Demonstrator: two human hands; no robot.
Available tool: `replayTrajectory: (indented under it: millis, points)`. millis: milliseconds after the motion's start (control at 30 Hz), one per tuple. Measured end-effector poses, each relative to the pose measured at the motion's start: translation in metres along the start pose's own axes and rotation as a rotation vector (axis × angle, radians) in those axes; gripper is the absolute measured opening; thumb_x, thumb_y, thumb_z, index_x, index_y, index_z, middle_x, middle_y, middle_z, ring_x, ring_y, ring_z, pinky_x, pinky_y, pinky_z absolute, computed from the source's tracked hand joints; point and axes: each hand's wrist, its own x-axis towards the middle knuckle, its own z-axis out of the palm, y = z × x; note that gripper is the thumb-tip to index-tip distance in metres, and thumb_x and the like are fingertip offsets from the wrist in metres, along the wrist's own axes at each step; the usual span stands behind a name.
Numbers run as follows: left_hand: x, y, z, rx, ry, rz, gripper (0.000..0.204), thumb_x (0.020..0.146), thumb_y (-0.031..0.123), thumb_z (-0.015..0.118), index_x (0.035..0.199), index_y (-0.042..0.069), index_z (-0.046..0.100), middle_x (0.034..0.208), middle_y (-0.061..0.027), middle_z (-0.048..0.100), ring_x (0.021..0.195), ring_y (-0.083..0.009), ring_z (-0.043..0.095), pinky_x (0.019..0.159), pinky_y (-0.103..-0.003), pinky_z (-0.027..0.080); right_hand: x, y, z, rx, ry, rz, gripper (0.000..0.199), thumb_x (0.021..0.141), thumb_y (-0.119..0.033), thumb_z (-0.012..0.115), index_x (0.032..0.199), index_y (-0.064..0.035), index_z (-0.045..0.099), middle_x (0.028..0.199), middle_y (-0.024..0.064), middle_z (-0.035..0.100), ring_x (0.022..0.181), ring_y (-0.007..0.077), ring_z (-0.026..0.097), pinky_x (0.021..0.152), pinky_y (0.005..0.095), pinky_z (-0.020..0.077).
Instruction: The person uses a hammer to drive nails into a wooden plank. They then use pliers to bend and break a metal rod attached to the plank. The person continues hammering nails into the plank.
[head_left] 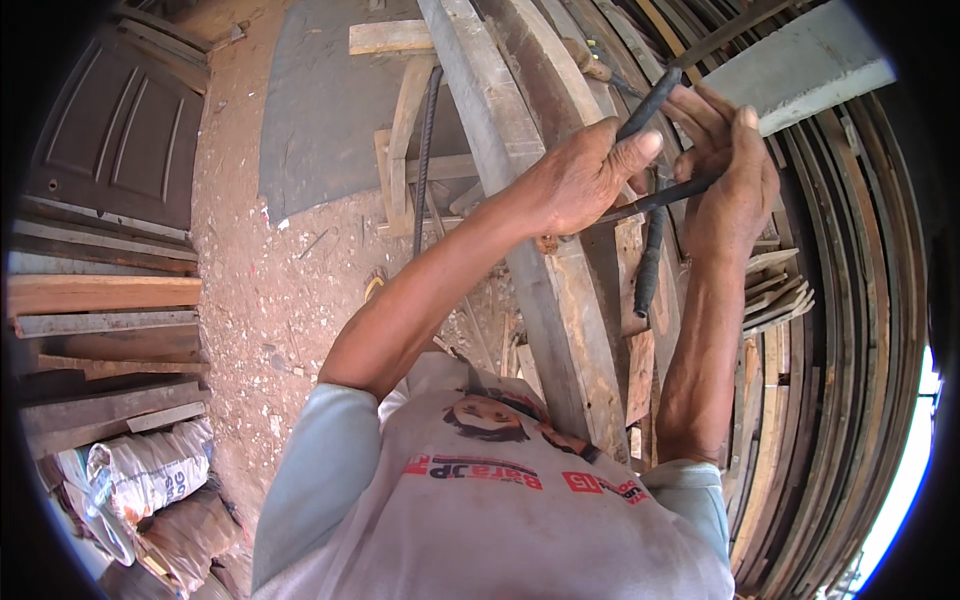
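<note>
My left hand [585, 180] is closed at the upper middle, its thumb stretched along a dark bar [652, 102] that slants up from the fist. Close to its right, my right hand [728, 190] is raised, fingers partly curled round the black end of a thin dark rod [660, 198]. The rod slants from below my left hand into the right palm. Between my forearms a black ribbed handle [648, 265] points downward. How these dark pieces join is hidden by my hands. Long, thick wooden beams [560, 280] run below both hands.
A tool with a wooden handle [592, 65] lies on the timber beyond my hands. Stacked long boards [850, 250] fill the right side, near a pale slab [800, 70]. Left are a dark panelled door [125, 125], planks [110, 295] and sacks [160, 465]. A ribbed steel rod [427, 160] stands ahead.
</note>
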Motion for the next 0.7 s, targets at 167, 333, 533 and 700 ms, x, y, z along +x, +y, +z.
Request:
replayTrajectory:
  millis: [167, 333, 533, 700]
  points:
    - [-0.002, 0.018, -0.009, -0.173, 0.122, 0.006, 0.084, 0.102, 0.072, 0.038, 0.125, -0.007, 0.055, 0.088, -0.0148, 0.065, 0.088, -0.0229, 0.072, 0.075, -0.034, 0.064, -0.009, -0.016, -0.005, -0.013, 0.060, -0.100, 0.061, 0.112, -0.038, 0.035, 0.129, 0.0168, 0.056, 0.111, 0.0236, 0.075, 0.102, 0.0247, 0.075, 0.056, 0.0238, 0.0461]
    - [-0.013, 0.009, -0.012, -0.181, 0.111, -0.061, 0.078, 0.103, 0.069, 0.038, 0.111, -0.006, 0.054, 0.087, -0.0135, 0.063, 0.088, -0.0222, 0.071, 0.074, -0.034, 0.065, -0.020, -0.006, -0.001, -0.063, 0.031, -0.061, 0.061, 0.112, -0.040, 0.036, 0.128, 0.0147, 0.058, 0.109, 0.0192, 0.076, 0.095, 0.0188, 0.074, 0.057, 0.0235, 0.0453]
    - [-0.023, -0.013, -0.002, -0.287, 0.154, -0.095, 0.076, 0.104, 0.068, 0.040, 0.113, -0.007, 0.052, 0.087, -0.0117, 0.062, 0.091, -0.0216, 0.070, 0.077, -0.036, 0.063, -0.031, 0.006, 0.006, -0.054, 0.022, -0.027, 0.061, 0.112, -0.042, 0.038, 0.130, 0.0130, 0.058, 0.108, 0.0177, 0.076, 0.103, 0.0215, 0.074, 0.062, 0.0256, 0.0476]
    - [-0.025, -0.027, 0.007, -0.279, 0.139, 0.018, 0.071, 0.104, 0.068, 0.040, 0.111, -0.001, 0.055, 0.088, -0.0089, 0.062, 0.089, -0.0202, 0.068, 0.086, -0.038, 0.058, -0.025, 0.017, 0.023, -0.054, 0.020, -0.240, 0.062, 0.110, -0.044, 0.042, 0.129, 0.0126, 0.059, 0.106, 0.0204, 0.075, 0.105, 0.0279, 0.073, 0.073, 0.0319, 0.0549]
